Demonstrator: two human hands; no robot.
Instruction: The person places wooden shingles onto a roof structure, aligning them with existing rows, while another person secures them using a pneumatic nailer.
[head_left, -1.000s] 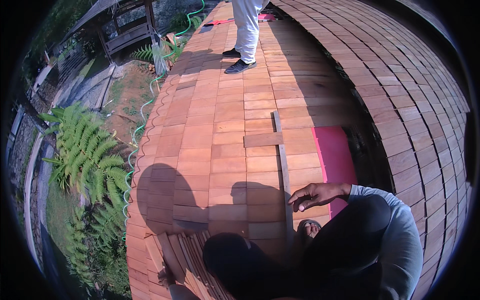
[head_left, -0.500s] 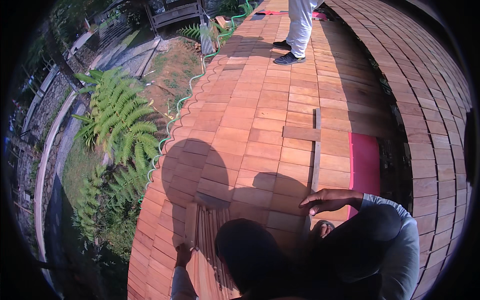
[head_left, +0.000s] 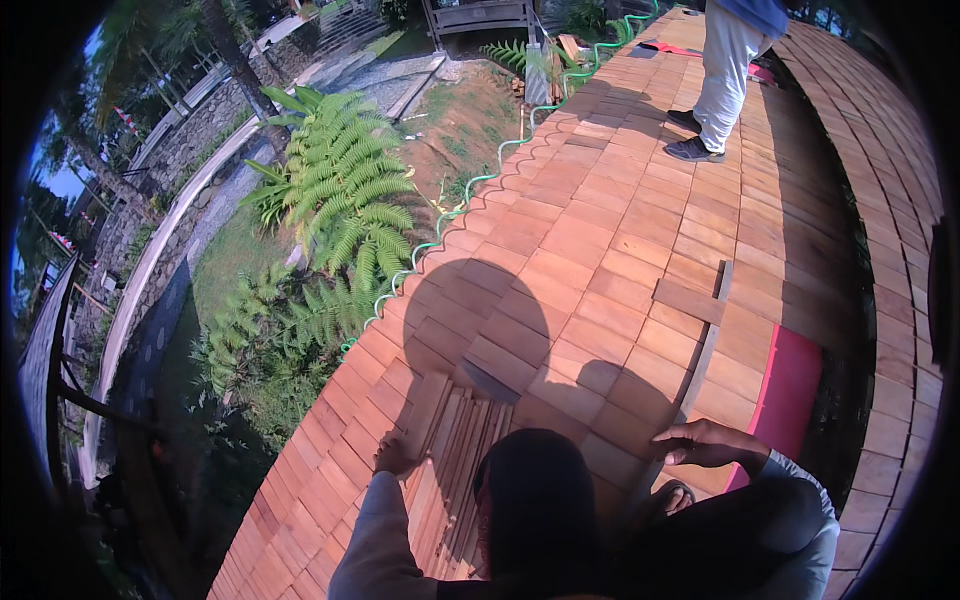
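Note:
A stack of thin wooden shingles (head_left: 462, 470) lies in front of me, set on edge, partly hidden by my knee. My left hand (head_left: 400, 456) is at its left side, thumb and fingers closed round the outermost shingle (head_left: 428, 408). Beyond the stack, a darker greyish shingle (head_left: 490, 382) rests on the roof. My right hand (head_left: 703, 442) hangs in front of my right knee with thumb and forefinger apart and nothing visible in it. Below it is my sandalled foot (head_left: 680, 494), beside a long narrow batten (head_left: 703, 355) with a loose shingle (head_left: 688, 299) lying across it.
Reddish wooden shingles cover the sloping roof (head_left: 560, 270). Its left edge drops off toward ferns (head_left: 345, 180), and a green hose (head_left: 478, 185) runs along it. Red sheeting (head_left: 790, 385) shows by a dark gap at right. Another person (head_left: 725, 80) stands farther up.
My view has swung left, so the roof appears shifted right and tilted. My left hand stays at the stack's left side, and my right hand still hangs by the knee.

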